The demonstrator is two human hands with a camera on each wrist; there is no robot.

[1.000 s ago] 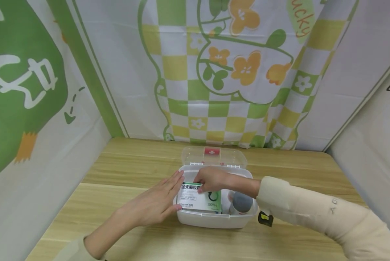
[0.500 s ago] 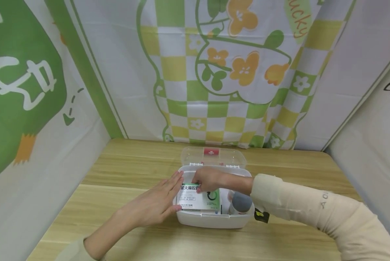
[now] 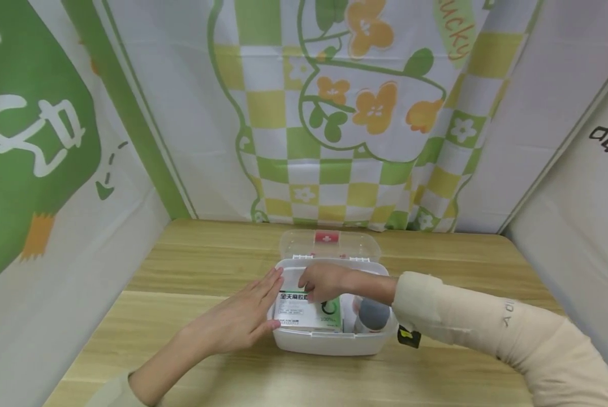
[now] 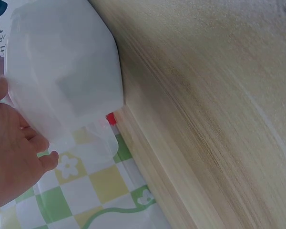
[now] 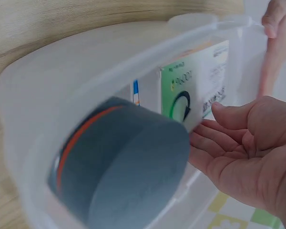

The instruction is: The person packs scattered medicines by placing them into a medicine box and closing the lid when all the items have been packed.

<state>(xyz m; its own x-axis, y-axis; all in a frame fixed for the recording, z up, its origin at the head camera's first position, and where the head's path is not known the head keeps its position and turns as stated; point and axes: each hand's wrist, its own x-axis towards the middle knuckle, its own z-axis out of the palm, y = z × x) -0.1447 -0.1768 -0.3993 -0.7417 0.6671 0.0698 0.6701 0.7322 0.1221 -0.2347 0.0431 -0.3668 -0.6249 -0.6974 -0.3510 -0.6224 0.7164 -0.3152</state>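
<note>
A white plastic first-aid box (image 3: 326,343) sits on the table, its clear lid (image 3: 304,244) swung back. Inside its left part leans a white and green medicine box (image 3: 296,314) with Chinese print. My right hand (image 3: 326,281) reaches in and holds this carton at its top edge, thumb on the printed face and fingers behind. A grey-capped container (image 5: 133,167) stands in the right part, near the right wrist. Against the left wall of the first-aid box rests my left hand (image 3: 237,314), fingers extended; the left wrist view shows its fingertips (image 4: 48,161) along the rim.
Beside the right end of the first-aid box lies a black item with a yellow mark (image 3: 409,336), partly under the sleeve. The wooden table (image 3: 207,254) ends at a patterned curtain (image 3: 314,169). Fabric walls stand at both sides.
The medicine box has sunk slightly deeper into the first-aid box beneath my right hand. My left hand keeps its place on the wall. The head view has shifted a little.
</note>
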